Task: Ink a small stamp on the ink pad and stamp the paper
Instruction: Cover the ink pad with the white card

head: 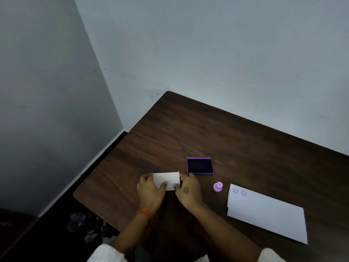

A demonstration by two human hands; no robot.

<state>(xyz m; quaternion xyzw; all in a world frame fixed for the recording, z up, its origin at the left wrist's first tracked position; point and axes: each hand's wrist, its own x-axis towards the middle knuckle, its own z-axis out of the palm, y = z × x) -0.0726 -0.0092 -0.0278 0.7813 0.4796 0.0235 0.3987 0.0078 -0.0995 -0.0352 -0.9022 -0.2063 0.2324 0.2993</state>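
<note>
On dark wood table (236,137), L to R:

Floor/corner: grey walls met at far L; dark floor below w/ some blurred stuff by table edge, couldn't tell what.

Left hand (150,191): rested on L end of small white box (166,180), thumb laid across its top, fingers wrapped round L side. Grasping the box. Orange band (144,213) on wrist; white sleeve (105,255) at bottom edge.

Small white box: lay flat near table's front-L area, held betw. both hands; far edge looked slightly raised, like a flap, but not sure.

Right hand (188,190): gripped R end of same box, thumb on top near its R corner, fingers curled behind. Small dark mark on back of hand. Grasping the box, not the stamp.

Ink pad (199,165): purple tray, dark pad exposed, no lid on it. Sat just beyond R hand, v. close to fingertips; touching or not, can't tell.

Stamp (218,186): small, lilac, upright on table, apart from both hands, betw. ink pad and paper.

Paper (268,214): white sheet at R, flat, angled; looked folded or doubled along its L edge. Two faint purple round marks (239,191) near its far-L corner, side by side.
</note>
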